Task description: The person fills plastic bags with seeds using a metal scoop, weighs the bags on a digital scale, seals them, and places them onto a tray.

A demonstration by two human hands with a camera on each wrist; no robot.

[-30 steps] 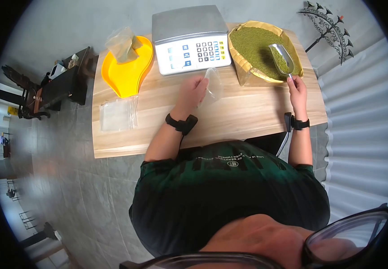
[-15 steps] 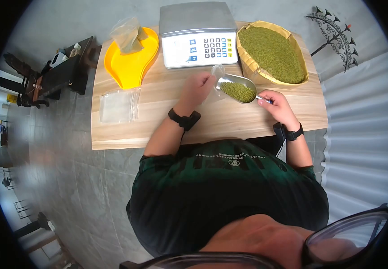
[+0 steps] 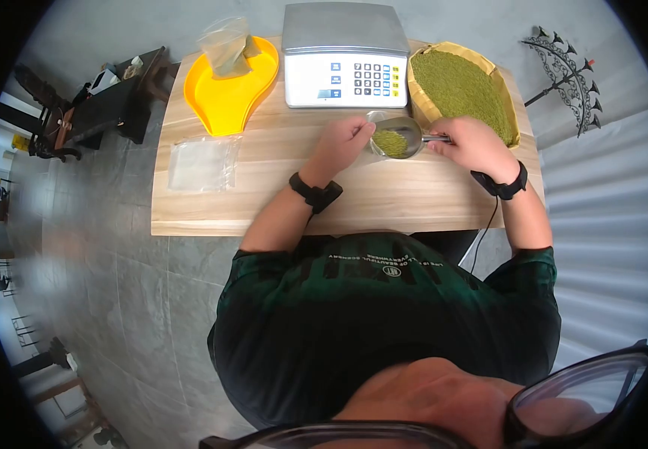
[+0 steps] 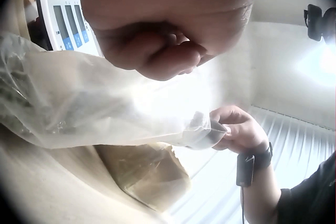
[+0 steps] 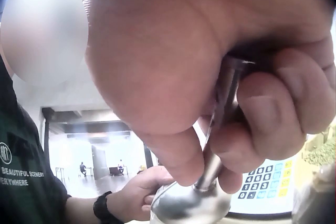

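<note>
The left hand (image 3: 342,148) pinches the edge of a clear plastic bag (image 4: 105,103), which hangs below its curled fingers in the left wrist view. In the right hand (image 3: 479,145) is the handle of a metal scoop (image 3: 412,135); the right wrist view shows fingers wrapped round that handle (image 5: 223,98). The scoop's front lies in the bag's mouth, and green granules (image 3: 390,143) show at its front end. How many granules are inside the bag cannot be told. A paper sack (image 3: 520,123) of green granules (image 3: 462,86) stands beside the right hand.
A scale (image 3: 346,78) stands behind the hands. At the left, a yellow tray (image 3: 223,101) holds a clear bag with contents (image 3: 228,54); flat plastic bags (image 3: 200,165) lie in front of it. The wooden table's (image 3: 279,213) near edge is close to the body.
The right hand has carried the scoop from the sack leftward to the bag and now tips it there, the hand turned over. Fewer granules show in the scoop than half a second ago.
</note>
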